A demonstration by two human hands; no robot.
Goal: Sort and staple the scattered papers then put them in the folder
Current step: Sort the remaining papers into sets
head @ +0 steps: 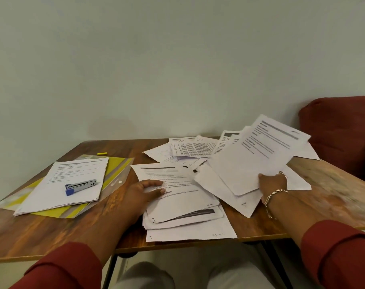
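Printed white papers lie scattered over the middle and right of the wooden table (pixel 52 232). My right hand (pixel 272 183) grips a few raised sheets (pixel 258 155) by their lower edge. My left hand (pixel 145 192) rests with relaxed fingers on a loose pile of pages (pixel 183 207) near the front edge. At the left a clear folder with yellow inserts (pixel 115 165) lies flat, with a neat stack of pages (pixel 73 178) on top. A blue and grey stapler (pixel 80 186) lies on that stack.
More loose sheets (pixel 185 151) lie at the back of the table by the pale wall. A small yellow object (pixel 102 153) sits behind the folder. A red cushion (pixel 340 130) stands at the right beyond the table edge. My knees show below the front edge.
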